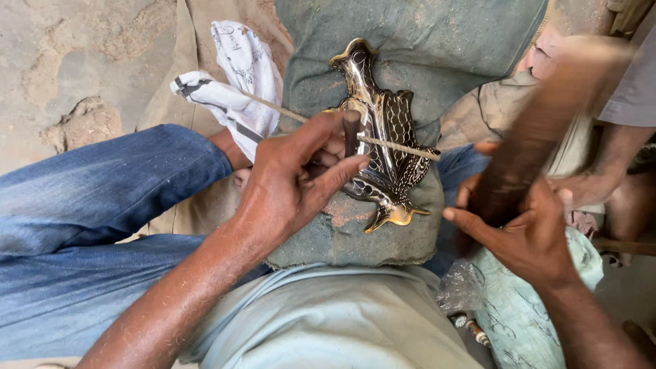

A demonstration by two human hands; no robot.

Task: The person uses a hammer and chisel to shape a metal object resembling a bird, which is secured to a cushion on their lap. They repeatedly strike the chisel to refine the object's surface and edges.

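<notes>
Left hand: my left hand (294,181) is closed narrowly around a short dark punch (351,131), thumb and fingers pinching it upright with its tip on the metal.
Right hand: my right hand (526,232) grips the lower end of a long wooden mallet (540,130); it is blurred, raised off to the right, well apart from the punch.
Workpiece: a shiny brass fish-shaped piece (386,137) lies flat on a dusty green cushion (355,232) resting on my lap, head toward the far edge of the cushion and tail fin toward the near edge.
Tie: a thin cord (396,145) runs across the piece and cushion from left to right, lying over the body of the fish.
Surroundings: a white patterned cloth (236,82) sits just beyond the cushion's left edge; my jeans (102,198) fill the left side; another person's arm (615,157) shows at the right edge.
Progress: I judge the work well along, since scale-like hatching already covers much of the body on the right half, while the head end looks smooth. How much of the left half under my fingers is patterned I cannot tell.
</notes>
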